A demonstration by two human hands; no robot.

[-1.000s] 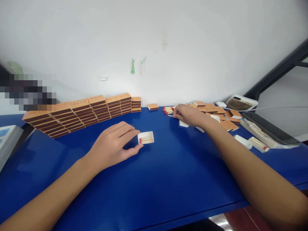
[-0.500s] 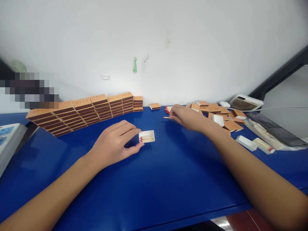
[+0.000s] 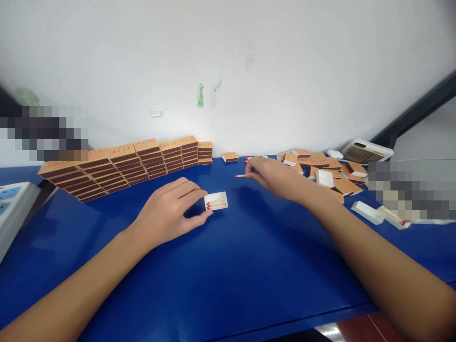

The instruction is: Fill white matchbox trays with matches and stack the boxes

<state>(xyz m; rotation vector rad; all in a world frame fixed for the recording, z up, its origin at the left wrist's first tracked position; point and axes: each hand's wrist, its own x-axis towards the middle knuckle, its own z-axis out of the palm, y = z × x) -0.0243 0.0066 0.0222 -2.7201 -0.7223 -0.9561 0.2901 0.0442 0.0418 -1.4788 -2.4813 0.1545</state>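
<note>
Between the thumb and fingers of my left hand (image 3: 174,211) is a small white matchbox tray (image 3: 221,195), gripped at its left end. A few red-headed matches (image 3: 217,205) lie inside it. My right hand (image 3: 270,175) pinches a single match (image 3: 240,176), its red head pointing left, above the table to the upper right of the tray. Behind the right hand is a heap of loose matches (image 3: 247,160), mostly hidden by the fingers.
Stacked matchboxes (image 3: 121,164) line the wall at left, with one lone matchbox (image 3: 230,157) beside them. Matchbox sleeves and trays (image 3: 320,164) lie jumbled at right, near a white tray (image 3: 366,213) and a tray with matches (image 3: 395,218). The blue table (image 3: 213,285) has a front edge.
My right hand has drawn slightly left and away from the match heap, with the pinched match now more exposed. My left hand and the tray have barely shifted.
</note>
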